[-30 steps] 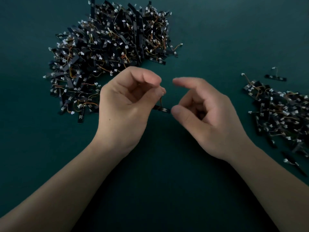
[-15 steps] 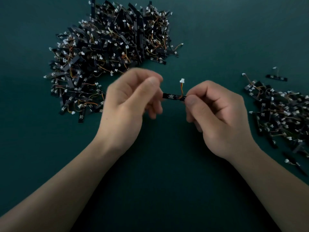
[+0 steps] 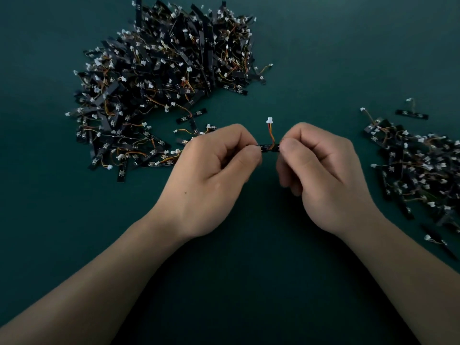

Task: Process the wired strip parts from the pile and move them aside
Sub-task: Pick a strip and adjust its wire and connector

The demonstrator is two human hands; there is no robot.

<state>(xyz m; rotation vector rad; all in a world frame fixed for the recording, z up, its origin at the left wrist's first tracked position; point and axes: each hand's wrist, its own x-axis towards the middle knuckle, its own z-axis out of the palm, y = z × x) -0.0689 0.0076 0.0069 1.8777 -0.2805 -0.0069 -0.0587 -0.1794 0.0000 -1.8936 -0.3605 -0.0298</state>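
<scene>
Strip (image 3: pixel 269 147) was held level just this side of the pile (image 3: pixel 161 70), long axis crosswise, left grip (image 3: pixel 214 175) and right grip (image 3: pixel 321 175) each pinching one end, equally near, its wire (image 3: pixel 271 133) standing up.

a dark teal tabletop (image 3: pixel 348 46) under dim, even light.

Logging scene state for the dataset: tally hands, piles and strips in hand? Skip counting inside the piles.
Hands: 2, left hand and right hand
Piles: 2, big pile far left and small pile at right
Strips in hand: 1, strip pinched at both ends
Total: 5
</scene>
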